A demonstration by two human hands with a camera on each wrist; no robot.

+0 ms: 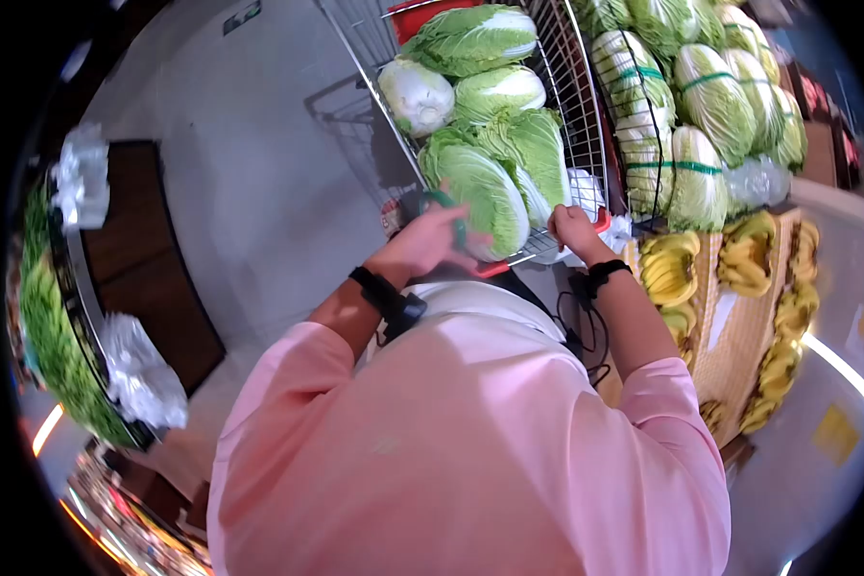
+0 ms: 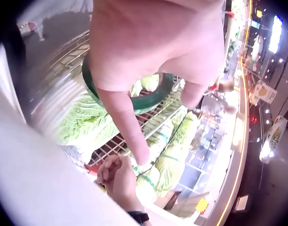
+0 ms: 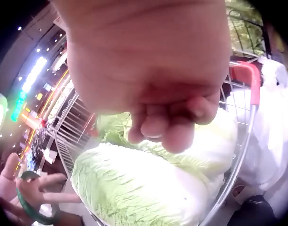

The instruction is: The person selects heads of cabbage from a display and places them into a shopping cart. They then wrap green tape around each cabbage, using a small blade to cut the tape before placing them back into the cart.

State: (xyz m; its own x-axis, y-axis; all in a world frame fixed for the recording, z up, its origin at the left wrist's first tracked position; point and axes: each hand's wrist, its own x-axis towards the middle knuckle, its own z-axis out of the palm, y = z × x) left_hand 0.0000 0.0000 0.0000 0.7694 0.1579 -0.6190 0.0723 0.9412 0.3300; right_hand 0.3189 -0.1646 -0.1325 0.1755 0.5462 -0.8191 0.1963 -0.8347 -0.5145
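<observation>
Fingers spread and mostly straight, my left hand (image 1: 430, 237) carries a green ring, which looks like a roll of tape (image 2: 151, 100), looped about its fingers. It hovers over the near side of a napa cabbage (image 1: 485, 204) at the cart's handle end. My right hand (image 1: 576, 230) has its fingers curled in toward the palm, with nothing visible in them. In the right wrist view those curled fingers overlap a second cabbage (image 3: 214, 141), beside the large pale one (image 3: 134, 183) in front. The left hand (image 3: 40, 195) shows at lower left there.
The wire shopping cart (image 1: 590, 120) holds several cabbages and has red handle ends (image 1: 491, 270). Green-banded cabbages (image 1: 715, 106) are piled at the right, above a stand of bananas (image 1: 670, 269). A white plastic bag (image 3: 271, 132) hangs beside the cart. Leafy greens (image 1: 53, 317) line the left.
</observation>
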